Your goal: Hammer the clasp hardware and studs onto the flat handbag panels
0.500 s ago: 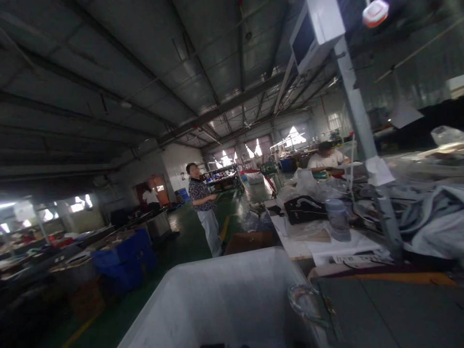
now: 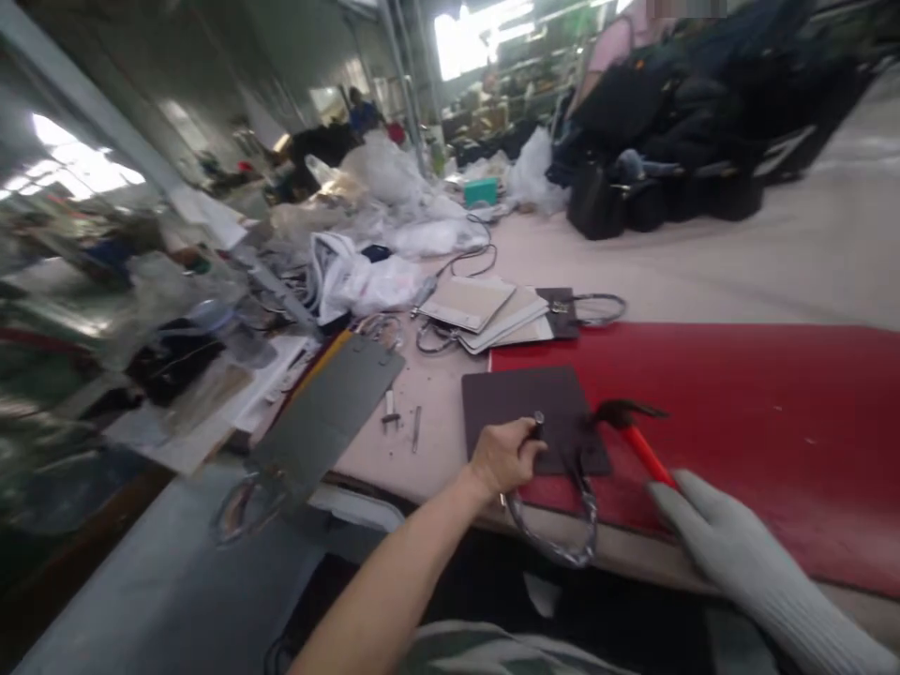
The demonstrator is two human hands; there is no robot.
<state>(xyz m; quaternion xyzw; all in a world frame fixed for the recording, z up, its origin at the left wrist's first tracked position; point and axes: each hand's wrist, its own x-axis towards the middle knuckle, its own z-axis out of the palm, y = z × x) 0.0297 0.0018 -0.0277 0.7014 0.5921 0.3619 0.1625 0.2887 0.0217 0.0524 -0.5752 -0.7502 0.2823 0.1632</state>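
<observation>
My bare left hand (image 2: 503, 456) is closed round a short, dark punch-like tool with a shiny metal top (image 2: 538, 419), held upright over a dark brown flat panel (image 2: 520, 389). A wrapped loop handle (image 2: 562, 553) hangs from the panel's near side, over the table edge. In a grey-white knitted glove, my right hand (image 2: 710, 516) grips a claw hammer (image 2: 643, 448) by its red handle. The hammer's dark head is just right of the panel, above a red mat (image 2: 738, 403). Whether the tool's lower end touches the panel is hidden by my fingers.
Beige panels (image 2: 471, 302) with loop handles are stacked behind. Grey panels (image 2: 330, 403) lie at the left table edge, near a small metal tool (image 2: 416, 429). Black bags (image 2: 653, 178) are heaped at the back right, plastic bags (image 2: 400, 187) at the back left.
The view has swung from the wide workshop and white bin down to the table. Both my hands, the hammer and the dark brown panel have come into sight.
</observation>
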